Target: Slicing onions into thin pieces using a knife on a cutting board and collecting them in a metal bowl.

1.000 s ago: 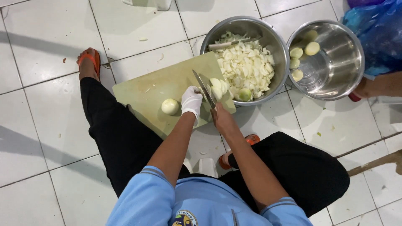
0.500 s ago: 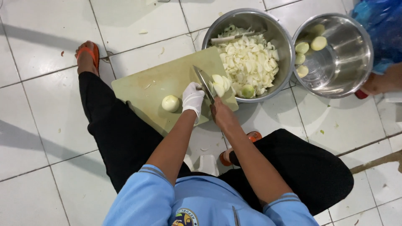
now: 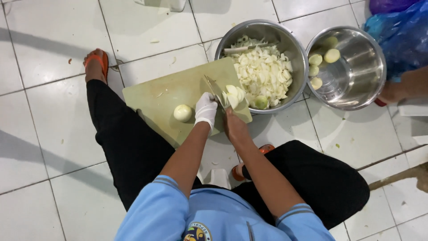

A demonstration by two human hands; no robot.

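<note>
White floor tiles (image 3: 53,134) carry a green cutting board (image 3: 165,96). Left hand (image 3: 206,108), gloved, presses on the sliced onion (image 3: 234,94), grip closed over it. Right hand (image 3: 234,127) is clamped on the knife (image 3: 215,89), blade against the slices. 1 peeled onion (image 3: 183,113) lies just left of the glove; 2 steel bowls (image 3: 285,49) stand beyond.

You are sitting over a white tiled floor (image 3: 53,134) with grey grout lines. Lying directly on it are a pale green cutting board (image 3: 169,98), a steel bowl (image 3: 298,53) of chopped onion touching the board's far corner, and a second steel bowl (image 3: 361,76) just beside the first. Small scraps are lying scattered on the tiles.
</note>
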